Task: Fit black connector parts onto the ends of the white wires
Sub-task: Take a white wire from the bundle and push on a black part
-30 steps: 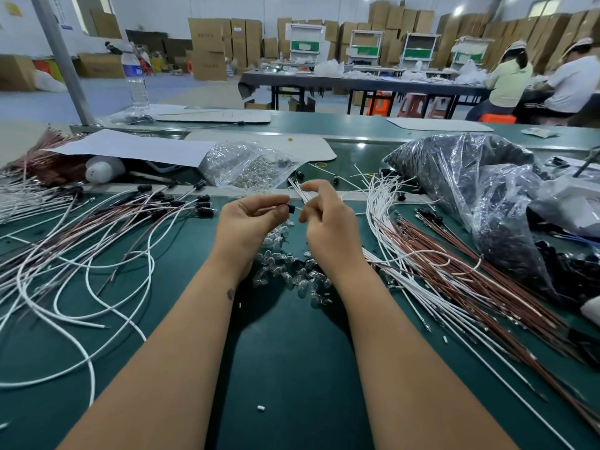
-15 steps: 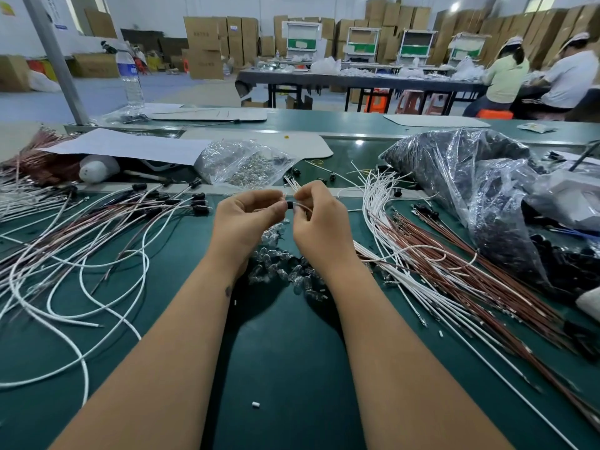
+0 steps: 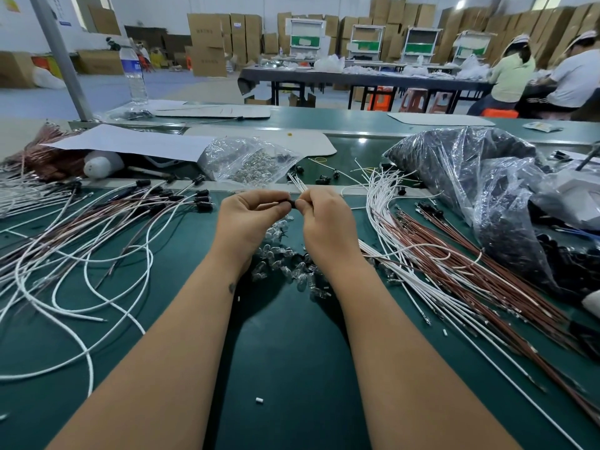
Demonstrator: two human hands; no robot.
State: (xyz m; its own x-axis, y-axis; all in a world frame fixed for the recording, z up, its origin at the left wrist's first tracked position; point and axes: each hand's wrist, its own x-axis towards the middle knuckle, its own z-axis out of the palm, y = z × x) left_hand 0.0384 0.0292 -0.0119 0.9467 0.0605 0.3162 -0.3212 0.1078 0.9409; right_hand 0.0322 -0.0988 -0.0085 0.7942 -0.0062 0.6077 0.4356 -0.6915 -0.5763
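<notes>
Now closed together, the left hand pinches a black connector against white wires gripped by the right hand, apparently mid-fitting.

Large warehouse hall with a pale blue-grey floor. Stacked cardboard boxes line the white rear wall. A dark long table stands mid-room, with orange stools beneath. Four white shelf units with green panels sit behind it. A grey steel post rises at left. Upper-right windows, apparently, admit bright light.
</notes>
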